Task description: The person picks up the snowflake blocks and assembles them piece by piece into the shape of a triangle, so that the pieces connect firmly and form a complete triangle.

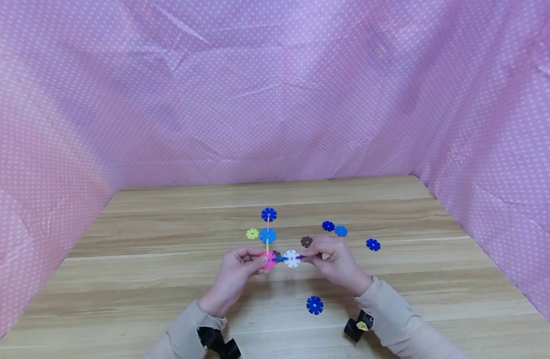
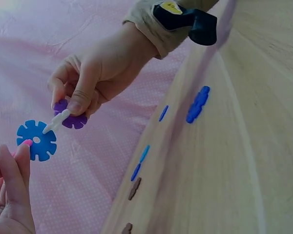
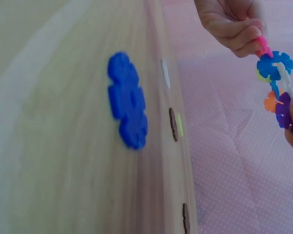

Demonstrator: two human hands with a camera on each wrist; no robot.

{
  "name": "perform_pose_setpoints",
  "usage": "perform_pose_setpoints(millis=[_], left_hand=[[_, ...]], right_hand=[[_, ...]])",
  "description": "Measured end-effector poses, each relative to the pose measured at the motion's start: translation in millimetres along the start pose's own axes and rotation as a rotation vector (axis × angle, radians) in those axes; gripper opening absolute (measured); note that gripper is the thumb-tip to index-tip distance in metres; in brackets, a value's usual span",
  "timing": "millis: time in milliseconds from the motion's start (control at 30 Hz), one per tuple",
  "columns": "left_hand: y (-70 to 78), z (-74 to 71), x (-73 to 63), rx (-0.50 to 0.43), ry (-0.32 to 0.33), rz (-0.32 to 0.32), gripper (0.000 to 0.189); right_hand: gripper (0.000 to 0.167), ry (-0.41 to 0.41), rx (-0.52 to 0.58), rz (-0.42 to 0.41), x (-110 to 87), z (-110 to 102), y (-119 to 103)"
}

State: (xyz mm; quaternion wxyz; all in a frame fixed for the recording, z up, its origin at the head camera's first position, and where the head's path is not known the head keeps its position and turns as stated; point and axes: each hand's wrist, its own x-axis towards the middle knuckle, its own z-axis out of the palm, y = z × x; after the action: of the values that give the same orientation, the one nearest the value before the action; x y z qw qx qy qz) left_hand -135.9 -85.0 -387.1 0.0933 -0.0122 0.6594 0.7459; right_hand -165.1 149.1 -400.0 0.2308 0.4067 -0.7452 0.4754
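Both hands hold an L-shaped chain of slotted plastic snowflake discs over the table. My left hand [image 1: 239, 271] pinches the pink disc [image 1: 270, 260] at the corner between thumb and fingers. From there one branch runs away from me: a yellow disc [image 1: 268, 247] seen edge-on, a light blue disc [image 1: 268, 236], an orange disc [image 3: 270, 102] and a dark blue disc [image 1: 269, 215]. To the right, a blue disc [image 2: 45, 146] links the pink one to a white disc [image 1: 291, 259]. At that end my right hand [image 1: 337, 264] pinches a purple disc [image 2: 77, 124], which meets the white disc's edge.
Loose discs lie flat on the wooden table [image 1: 167, 259]: a yellow-green one [image 1: 252, 233], a brown one [image 1: 306, 242], a light blue one [image 1: 341, 231] and dark blue ones, including one nearest me [image 1: 314, 305]. Pink dotted cloth [image 1: 275, 109] hangs behind and at both sides.
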Motion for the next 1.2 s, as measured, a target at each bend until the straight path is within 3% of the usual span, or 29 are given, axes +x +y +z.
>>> perform_pose_setpoints(millis=[200, 467, 700, 833, 900, 1033, 1200], left_hand=[[5.5, -0.1, -1.2, 0.001, 0.011, 0.01, 0.018], [8.8, -5.0, -1.8, 0.056, -0.012, 0.0, 0.024], [10.0, -8.5, -1.8, 0.066, 0.008, 0.01, 0.023], [10.6, -12.1, -1.0, 0.062, 0.032, 0.025, 0.021], [11.5, -14.9, -0.5, 0.075, 0.039, 0.033, 0.02], [13.3, -19.9, 0.1, 0.093, 0.06, 0.046, 0.021], [13.5, -25.4, -0.5, 0.08, 0.066, 0.061, 0.023]], right_hand=[[0.019, -0.02, 0.007, -0.001, 1.9, 0, -5], [0.019, -0.085, -0.013, 0.092, 2.5, -3, -12], [0.029, -0.182, -0.065, 0.262, 1.0, -9, -17], [0.037, -0.226, -0.052, 0.387, 0.6, -14, -20], [0.039, -0.248, -0.041, 0.409, 0.4, -16, -20], [0.04, -0.346, -0.035, 0.431, -4.6, -20, -17], [0.041, -0.532, -0.021, 0.465, -13.1, -25, -17]])
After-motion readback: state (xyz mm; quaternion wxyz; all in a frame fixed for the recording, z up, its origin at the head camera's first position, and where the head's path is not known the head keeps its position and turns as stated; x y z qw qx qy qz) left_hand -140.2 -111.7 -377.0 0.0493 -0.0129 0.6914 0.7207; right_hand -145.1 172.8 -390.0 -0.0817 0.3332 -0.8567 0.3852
